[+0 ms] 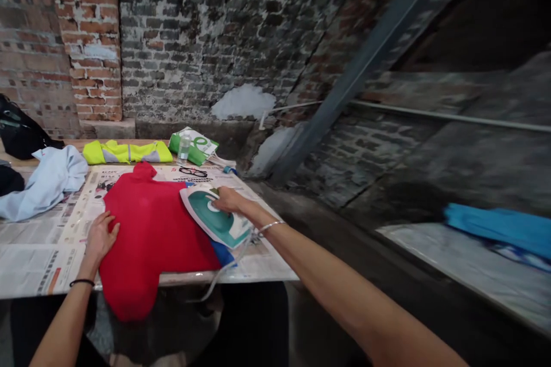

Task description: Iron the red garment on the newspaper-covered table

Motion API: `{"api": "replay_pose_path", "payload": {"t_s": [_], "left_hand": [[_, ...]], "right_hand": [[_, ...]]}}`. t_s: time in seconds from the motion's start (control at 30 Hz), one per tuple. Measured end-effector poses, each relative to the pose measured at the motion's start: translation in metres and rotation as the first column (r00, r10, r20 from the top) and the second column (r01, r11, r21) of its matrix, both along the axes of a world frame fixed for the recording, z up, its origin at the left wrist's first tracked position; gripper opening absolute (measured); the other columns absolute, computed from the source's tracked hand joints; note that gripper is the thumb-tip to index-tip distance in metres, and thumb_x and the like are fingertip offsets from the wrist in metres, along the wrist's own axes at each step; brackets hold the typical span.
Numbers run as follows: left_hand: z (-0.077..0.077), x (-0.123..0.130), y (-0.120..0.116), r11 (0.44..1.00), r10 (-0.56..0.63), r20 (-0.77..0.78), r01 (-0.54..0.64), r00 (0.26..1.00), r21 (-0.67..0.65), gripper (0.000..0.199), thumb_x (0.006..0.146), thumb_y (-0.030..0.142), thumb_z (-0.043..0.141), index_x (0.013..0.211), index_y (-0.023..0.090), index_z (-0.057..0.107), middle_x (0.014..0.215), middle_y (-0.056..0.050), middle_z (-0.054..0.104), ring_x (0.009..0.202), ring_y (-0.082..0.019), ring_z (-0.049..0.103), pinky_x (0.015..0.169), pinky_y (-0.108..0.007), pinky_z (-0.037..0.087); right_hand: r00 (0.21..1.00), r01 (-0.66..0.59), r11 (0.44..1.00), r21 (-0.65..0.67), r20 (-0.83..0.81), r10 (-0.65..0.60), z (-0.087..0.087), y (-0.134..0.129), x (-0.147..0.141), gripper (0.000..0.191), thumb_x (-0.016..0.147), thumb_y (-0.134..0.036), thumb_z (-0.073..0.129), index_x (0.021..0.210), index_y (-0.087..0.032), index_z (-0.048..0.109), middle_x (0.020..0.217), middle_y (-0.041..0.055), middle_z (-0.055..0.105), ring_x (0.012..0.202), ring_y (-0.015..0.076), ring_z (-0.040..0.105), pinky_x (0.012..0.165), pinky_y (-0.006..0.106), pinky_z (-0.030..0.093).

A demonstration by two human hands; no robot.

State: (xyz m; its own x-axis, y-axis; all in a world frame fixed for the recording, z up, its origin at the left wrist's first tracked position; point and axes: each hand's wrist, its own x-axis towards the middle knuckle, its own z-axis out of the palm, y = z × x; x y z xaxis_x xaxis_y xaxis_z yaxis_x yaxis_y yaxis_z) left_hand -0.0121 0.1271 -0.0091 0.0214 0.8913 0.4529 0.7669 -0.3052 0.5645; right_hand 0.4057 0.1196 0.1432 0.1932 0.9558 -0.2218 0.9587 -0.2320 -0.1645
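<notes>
My right hand [228,200] has its fingers curled around the top of a white and teal steam iron [217,219], which sits on a red garment [148,241] spread over newspaper [51,258]. My left hand [101,238] lies open, fingers spread and touching the garment's edge. Black-framed glasses [193,172] lie on the newspaper just past the garment.
</notes>
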Motion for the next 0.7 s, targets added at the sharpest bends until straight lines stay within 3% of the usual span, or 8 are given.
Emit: {"api": "replay_pose_path", "payload": {"t_s": [0.13,0.23,0.33,0.5,0.7], "left_hand": [[0.007,0.005,-0.004,1.000,0.012,0.090,-0.010,0.996,-0.028,0.034,0.082,0.049,0.059,0.097,0.024,0.076,0.125,-0.014,0.077,0.124,-0.034,0.067,0.121,-0.052,0.044],[0.013,0.007,-0.010,0.999,0.032,0.147,-0.026,0.989,-0.045,0.041,0.088,0.053,0.053,0.101,0.021,0.076,0.126,-0.016,0.076,0.126,-0.033,0.067,0.122,-0.052,0.043],[0.019,0.006,-0.018,0.997,0.063,0.161,-0.054,0.985,-0.061,0.054,0.099,0.054,0.037,0.115,0.018,0.074,0.128,-0.015,0.076,0.124,-0.030,0.069,0.117,-0.050,0.048],[0.027,0.004,-0.023,0.989,0.112,0.436,-0.057,0.893,-0.138,0.066,0.105,0.057,0.024,0.131,0.015,0.069,0.140,-0.015,0.071,0.138,-0.027,0.061,0.125,-0.047,0.040],[0.029,-0.005,-0.014,0.986,0.074,0.692,0.053,0.718,-0.160,0.084,0.102,0.069,0.012,0.141,0.012,0.059,0.132,-0.017,0.075,0.136,-0.026,0.064,0.125,-0.047,0.042]], "right_hand": [[0.987,-0.095,0.995,-0.035,-0.134,0.089,-0.006,-0.031,0.004,0.040,0.088,-0.018,0.065,0.127,-0.012,0.071,0.100,0.0111,0.080,0.081,0.0221,0.076,0.066,0.024,0.054],[0.954,-0.257,0.966,0.010,-0.155,0.255,-0.005,-0.040,-0.003,0.044,0.085,-0.018,0.067,0.129,-0.016,0.071,0.106,0.0099,0.080,0.093,0.0245,0.076,0.078,0.027,0.056],[0.884,-0.448,0.893,0.027,-0.137,0.448,0.001,-0.039,-0.019,0.036,0.085,-0.020,0.069,0.120,-0.018,0.075,0.112,0.0093,0.080,0.107,0.0269,0.073,0.088,0.028,0.053],[0.757,-0.645,0.764,0.015,-0.122,0.642,0.017,-0.037,-0.078,0.029,0.088,-0.019,0.069,0.116,-0.021,0.076,0.117,0.0069,0.080,0.107,0.0247,0.072,0.086,0.025,0.049],[0.632,-0.775,0.632,0.000,-0.011,0.775,0.031,-0.034,-0.161,0.034,0.091,-0.028,0.073,0.124,-0.023,0.072,0.120,0.0096,0.078,0.110,0.0272,0.072,0.078,0.028,0.049]]}}
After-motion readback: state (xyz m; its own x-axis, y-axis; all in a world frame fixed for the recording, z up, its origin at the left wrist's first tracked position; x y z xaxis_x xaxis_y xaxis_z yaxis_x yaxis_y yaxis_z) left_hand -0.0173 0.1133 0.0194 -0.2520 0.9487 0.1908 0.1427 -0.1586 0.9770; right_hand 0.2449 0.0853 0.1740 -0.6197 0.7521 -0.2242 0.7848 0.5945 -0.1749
